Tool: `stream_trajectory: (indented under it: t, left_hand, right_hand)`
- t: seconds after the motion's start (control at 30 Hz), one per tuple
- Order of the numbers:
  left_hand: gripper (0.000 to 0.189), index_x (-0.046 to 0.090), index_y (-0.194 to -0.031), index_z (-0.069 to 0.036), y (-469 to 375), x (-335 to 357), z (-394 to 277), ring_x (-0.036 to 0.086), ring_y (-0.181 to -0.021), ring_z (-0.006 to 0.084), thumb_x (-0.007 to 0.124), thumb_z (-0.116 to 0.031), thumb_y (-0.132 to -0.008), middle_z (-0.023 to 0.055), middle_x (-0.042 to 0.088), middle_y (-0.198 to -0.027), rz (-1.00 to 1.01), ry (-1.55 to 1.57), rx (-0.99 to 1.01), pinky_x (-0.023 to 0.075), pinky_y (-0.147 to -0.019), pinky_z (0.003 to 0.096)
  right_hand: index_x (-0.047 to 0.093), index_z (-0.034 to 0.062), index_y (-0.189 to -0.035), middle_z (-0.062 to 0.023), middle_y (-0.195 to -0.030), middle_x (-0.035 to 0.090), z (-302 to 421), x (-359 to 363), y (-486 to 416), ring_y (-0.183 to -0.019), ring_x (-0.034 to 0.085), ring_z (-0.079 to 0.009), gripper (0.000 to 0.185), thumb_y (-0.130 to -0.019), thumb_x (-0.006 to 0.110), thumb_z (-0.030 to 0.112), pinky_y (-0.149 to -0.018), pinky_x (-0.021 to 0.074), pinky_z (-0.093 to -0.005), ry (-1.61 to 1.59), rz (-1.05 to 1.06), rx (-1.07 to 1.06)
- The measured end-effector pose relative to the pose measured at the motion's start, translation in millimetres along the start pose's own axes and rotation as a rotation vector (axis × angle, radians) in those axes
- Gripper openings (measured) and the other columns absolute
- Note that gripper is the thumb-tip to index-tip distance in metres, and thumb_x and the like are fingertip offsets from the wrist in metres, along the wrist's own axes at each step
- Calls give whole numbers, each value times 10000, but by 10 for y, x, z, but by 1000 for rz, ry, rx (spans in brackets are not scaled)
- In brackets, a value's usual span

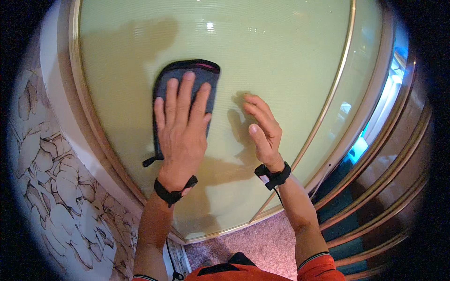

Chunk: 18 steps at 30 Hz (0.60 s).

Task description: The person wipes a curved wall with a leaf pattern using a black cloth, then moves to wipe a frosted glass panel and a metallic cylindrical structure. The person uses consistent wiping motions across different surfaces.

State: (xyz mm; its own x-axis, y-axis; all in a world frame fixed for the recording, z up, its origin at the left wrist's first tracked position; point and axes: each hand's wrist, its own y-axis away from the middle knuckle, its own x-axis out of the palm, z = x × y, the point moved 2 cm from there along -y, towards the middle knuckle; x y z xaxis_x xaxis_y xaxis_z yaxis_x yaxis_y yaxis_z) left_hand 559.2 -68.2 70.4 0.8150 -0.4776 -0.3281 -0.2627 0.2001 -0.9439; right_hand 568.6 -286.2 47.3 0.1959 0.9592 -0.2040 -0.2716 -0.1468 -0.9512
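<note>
My left hand (182,133) lies flat over a dark grey fabric pad (165,82) and presses it against a pale green, glossy panel (288,59). The pad has black edging, a pinkish streak near its top edge and a small black tab (150,161) at the lower left. The palm hides much of its middle and lower part. To the right, my right hand (265,128) is raised in front of the panel with curled fingers apart and holds nothing. Both wrists wear black straps.
Gold-coloured trim (337,73) runs down the panel's right side. Left stands a wall (63,196) with a flower pattern. Curved shelf-like edges (379,200) rise at the right, beside a bright blue-lit gap (383,109). Pinkish carpet (267,239) lies below. Thin cables hang by both arms.
</note>
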Motion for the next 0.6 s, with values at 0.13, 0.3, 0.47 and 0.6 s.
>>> stream_trajectory:
  t: [0.13,0.3,0.47,0.6]
  left_hand:
    - [662,509,-1569,-170,211,206,-144,348,-1557,353,719,-190,-942,98,391,-1693,33,26,37,277,-1203,579]
    - [692,552,-1532,-180,891,413,-144,360,-1534,397,786,-232,-883,125,422,-1664,146,-22,40,287,-1197,619]
    - [651,598,-1490,-161,982,365,-101,412,-1493,399,799,-244,-876,131,491,-1607,118,-80,-23,320,-1173,599]
    - [657,536,-1535,-123,546,158,-27,334,-1529,468,739,-217,-918,201,414,-1647,18,-87,-17,259,-1205,647]
  right_hand:
    - [650,-41,-1380,-224,-1487,590,33,0,-17,-1365,574,-332,441,-1009,614,195,-1128,454,-422,-55,-27,13]
    - [648,-35,-1389,-215,-1479,597,-75,-172,115,-1341,592,-297,447,-1014,618,206,-1086,486,-393,-77,-31,41]
    - [655,-37,-1381,-221,-1471,603,-121,-296,148,-1342,592,-297,438,-1011,608,193,-1074,490,-383,-119,-27,82]
    - [661,-39,-1371,-221,-1468,607,-191,-264,181,-1359,583,-315,432,-1008,604,189,-1107,466,-403,-178,-28,46]
